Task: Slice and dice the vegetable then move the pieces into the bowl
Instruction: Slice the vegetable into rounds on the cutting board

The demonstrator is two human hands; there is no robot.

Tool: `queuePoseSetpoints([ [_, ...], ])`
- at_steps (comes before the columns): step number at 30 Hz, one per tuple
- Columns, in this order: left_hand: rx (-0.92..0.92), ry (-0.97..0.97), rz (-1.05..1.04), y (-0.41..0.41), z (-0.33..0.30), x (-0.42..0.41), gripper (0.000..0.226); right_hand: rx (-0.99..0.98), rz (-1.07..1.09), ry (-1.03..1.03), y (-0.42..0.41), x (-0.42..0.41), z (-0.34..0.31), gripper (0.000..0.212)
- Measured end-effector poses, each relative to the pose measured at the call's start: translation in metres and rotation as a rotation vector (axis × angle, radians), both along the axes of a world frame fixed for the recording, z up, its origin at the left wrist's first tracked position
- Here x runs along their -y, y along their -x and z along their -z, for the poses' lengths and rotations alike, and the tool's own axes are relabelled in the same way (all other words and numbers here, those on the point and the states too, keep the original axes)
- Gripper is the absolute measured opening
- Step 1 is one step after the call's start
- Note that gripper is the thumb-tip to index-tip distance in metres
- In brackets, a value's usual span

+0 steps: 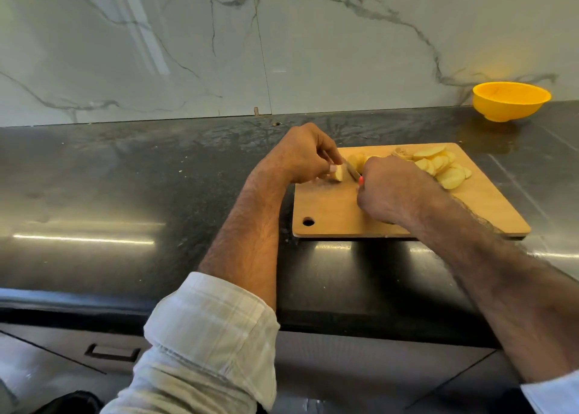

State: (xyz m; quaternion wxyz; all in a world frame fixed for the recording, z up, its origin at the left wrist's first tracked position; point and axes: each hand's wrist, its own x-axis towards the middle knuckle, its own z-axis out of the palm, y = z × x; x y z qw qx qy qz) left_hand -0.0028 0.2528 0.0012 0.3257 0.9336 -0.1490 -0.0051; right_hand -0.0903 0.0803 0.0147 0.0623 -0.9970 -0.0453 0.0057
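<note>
A small pale-yellow potato chunk is pinched by the curled fingertips of the left hand on the tan wooden cutting board. An orange-handled knife is gripped in the tightly closed right hand, blade set beside the chunk. Round potato slices are piled further right, and the yellow plastic bowl is parked well apart near the wall.

1. Soft, dim daylight falls over my glossy black stone countertop, streaked with bright glare bands near its front edge.
2. Wide-angle distortion bows the white veined marble backsplash; my rolled pale checked sleeve blurs.
</note>
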Motion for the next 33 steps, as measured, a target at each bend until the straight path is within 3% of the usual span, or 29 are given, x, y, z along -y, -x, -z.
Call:
queuePoseSetpoints([
  [2,-0.015,-0.057,0.000,0.001,-0.002,-0.005,0.008,0.012,-0.010,-0.022,-0.007,0.002,0.003,0.017],
  [4,-0.015,-0.119,-0.011,0.000,-0.002,-0.007,0.018,0.019,-0.008,-0.045,-0.014,0.005,0.006,0.013],
  [9,0.017,-0.236,-0.048,-0.002,-0.001,-0.002,0.027,0.047,0.012,-0.085,-0.024,0.016,0.019,0.032],
  [15,0.006,-0.174,-0.003,0.002,-0.002,0.002,0.045,0.050,0.009,-0.115,-0.022,0.021,0.021,0.034],
  [21,0.032,-0.168,-0.079,0.002,0.002,0.003,0.030,0.026,0.008,-0.151,-0.019,0.021,0.019,0.033],
  [27,-0.049,-0.099,0.047,0.005,0.000,0.001,0.032,0.037,0.002,-0.156,-0.018,0.021,0.018,0.032],
  [33,-0.012,-0.030,-0.026,0.003,0.003,0.003,0.031,0.010,-0.005,-0.166,-0.023,0.021,0.021,0.033],
])
